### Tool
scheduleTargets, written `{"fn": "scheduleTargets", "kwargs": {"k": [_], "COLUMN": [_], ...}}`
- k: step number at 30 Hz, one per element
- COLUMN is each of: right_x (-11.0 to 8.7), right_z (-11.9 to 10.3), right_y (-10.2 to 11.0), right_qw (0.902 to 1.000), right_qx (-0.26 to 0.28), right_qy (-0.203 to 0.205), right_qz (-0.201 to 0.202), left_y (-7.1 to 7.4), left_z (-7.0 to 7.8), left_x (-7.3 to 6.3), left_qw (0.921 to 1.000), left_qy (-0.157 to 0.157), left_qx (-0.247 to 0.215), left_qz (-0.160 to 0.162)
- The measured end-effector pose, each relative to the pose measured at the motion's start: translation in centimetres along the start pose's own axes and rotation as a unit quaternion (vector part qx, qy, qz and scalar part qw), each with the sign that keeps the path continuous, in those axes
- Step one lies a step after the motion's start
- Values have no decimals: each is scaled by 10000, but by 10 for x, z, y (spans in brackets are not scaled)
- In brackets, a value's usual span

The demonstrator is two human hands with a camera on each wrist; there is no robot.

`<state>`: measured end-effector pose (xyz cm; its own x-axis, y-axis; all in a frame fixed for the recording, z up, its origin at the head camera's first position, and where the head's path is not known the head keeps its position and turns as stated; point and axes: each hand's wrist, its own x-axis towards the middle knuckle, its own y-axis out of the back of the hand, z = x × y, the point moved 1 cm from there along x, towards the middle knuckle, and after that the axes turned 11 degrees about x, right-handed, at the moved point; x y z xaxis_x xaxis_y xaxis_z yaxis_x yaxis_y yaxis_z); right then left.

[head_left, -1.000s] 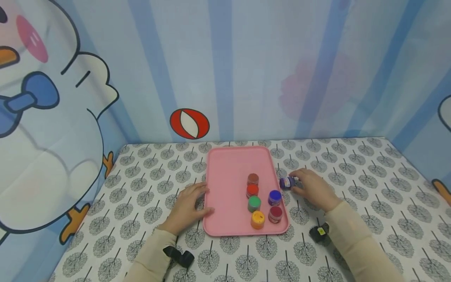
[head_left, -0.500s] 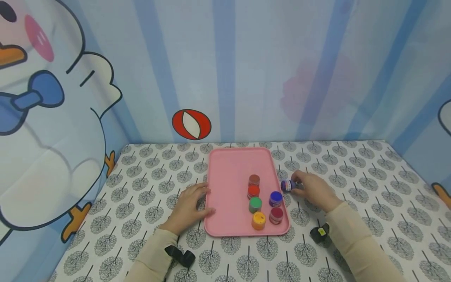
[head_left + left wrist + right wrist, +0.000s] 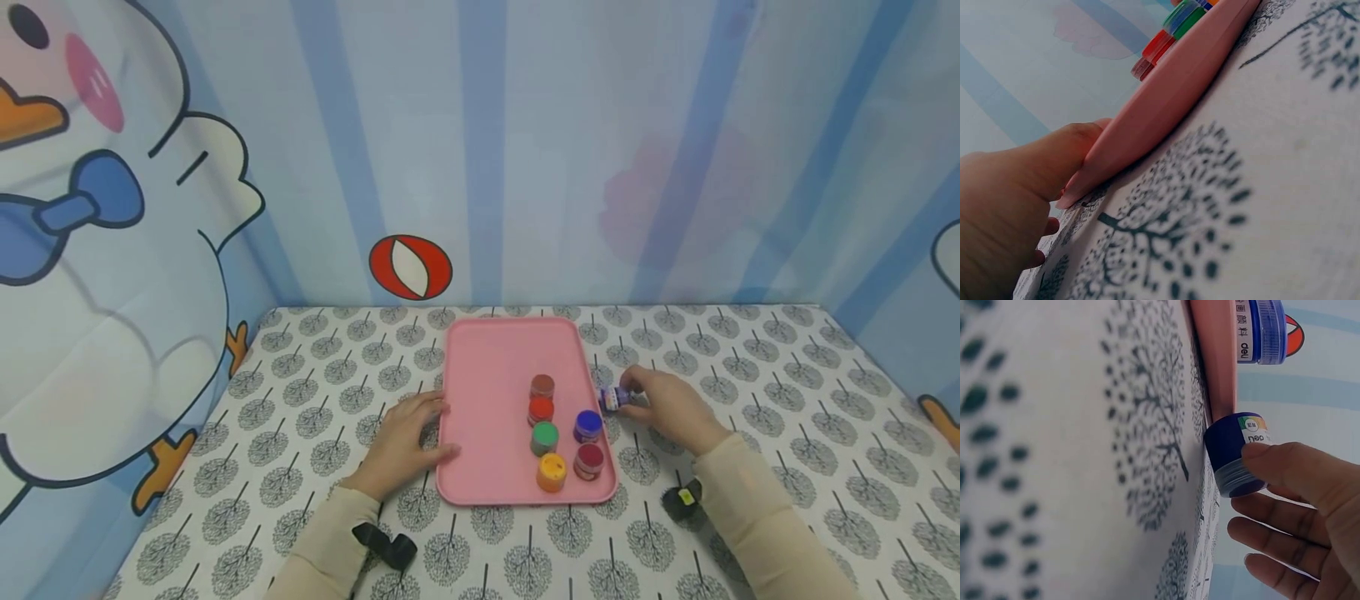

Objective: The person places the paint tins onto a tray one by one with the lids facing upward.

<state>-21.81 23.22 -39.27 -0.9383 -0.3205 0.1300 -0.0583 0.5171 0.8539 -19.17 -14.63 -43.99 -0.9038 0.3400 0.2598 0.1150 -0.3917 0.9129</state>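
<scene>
A dark purple-blue paint jar (image 3: 613, 398) lies tipped on its side on the cloth, against the right edge of the pink tray (image 3: 487, 417). My right hand (image 3: 670, 406) pinches it: in the right wrist view the thumb presses its label near the ridged lid (image 3: 1238, 478), with other fingers behind. My left hand (image 3: 401, 442) rests at the tray's left edge, fingers spread and thumb over the rim. Standing in the tray are brown (image 3: 542, 387), red (image 3: 541, 410), green (image 3: 544, 438), orange-yellow (image 3: 551, 472), blue (image 3: 588, 426) and dark red (image 3: 588, 461) jars.
A white cloth with grey tree prints (image 3: 750, 400) covers the table. Behind it hangs a striped blue curtain (image 3: 540, 167) with a printed bird and a red ball shape. Black wrist straps (image 3: 384, 546) show at both sleeves.
The head view has shifted slightly, moving everything a little down and right. Beside the tray, the right fingers have shifted slightly at the jar. My left hand stays at the tray edge.
</scene>
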Motion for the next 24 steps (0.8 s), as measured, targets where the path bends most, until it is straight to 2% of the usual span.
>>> {"fn": "scheduleTargets", "kwargs": {"k": [12, 24], "right_x": [-2, -2], "right_z": [-6, -15], "right_y": [7, 10], "right_qw": [9994, 9977], "right_qx": [-83, -265], "right_qy": [289, 527], "right_qz": [183, 333], "left_y": [0, 1], "left_z": [0, 1], "left_x": [0, -1], "left_qw": [10000, 10000], "left_qy": [-53, 22], "left_qx": [-11, -32], "left_qz": [47, -5]}}
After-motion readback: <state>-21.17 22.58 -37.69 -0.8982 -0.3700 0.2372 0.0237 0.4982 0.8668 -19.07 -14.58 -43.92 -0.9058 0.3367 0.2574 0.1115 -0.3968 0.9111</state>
